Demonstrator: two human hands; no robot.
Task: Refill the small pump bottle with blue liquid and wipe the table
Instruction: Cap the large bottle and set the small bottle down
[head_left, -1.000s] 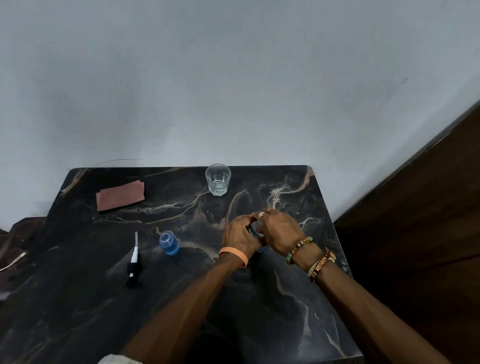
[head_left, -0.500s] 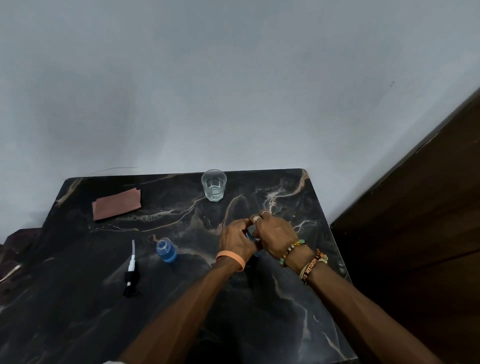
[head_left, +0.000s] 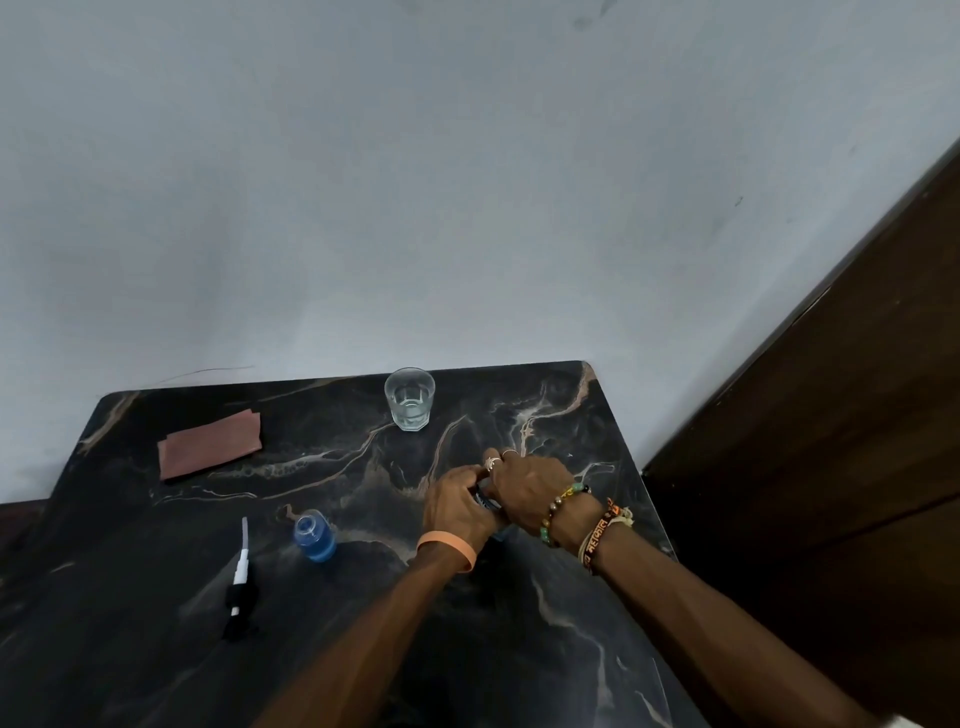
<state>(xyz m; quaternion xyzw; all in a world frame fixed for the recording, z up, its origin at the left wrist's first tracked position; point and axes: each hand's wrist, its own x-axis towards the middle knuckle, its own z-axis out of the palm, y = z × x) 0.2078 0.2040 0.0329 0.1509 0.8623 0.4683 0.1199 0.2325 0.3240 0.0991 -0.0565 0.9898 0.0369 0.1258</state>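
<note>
Left hand (head_left: 457, 506) and right hand (head_left: 530, 493), right of one blue bottle (head_left: 314, 535), grip one dark item (head_left: 488, 502); wristband (head_left: 597, 538) lettering illegible. One glass (head_left: 410, 398), cloth (head_left: 210, 449), pump (head_left: 240, 582).

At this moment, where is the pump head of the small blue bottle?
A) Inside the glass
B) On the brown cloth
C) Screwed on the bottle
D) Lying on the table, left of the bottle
D: the pump head lies flat on the table, left of the small blue bottle and apart from it. The bottle's neck is open.
</note>
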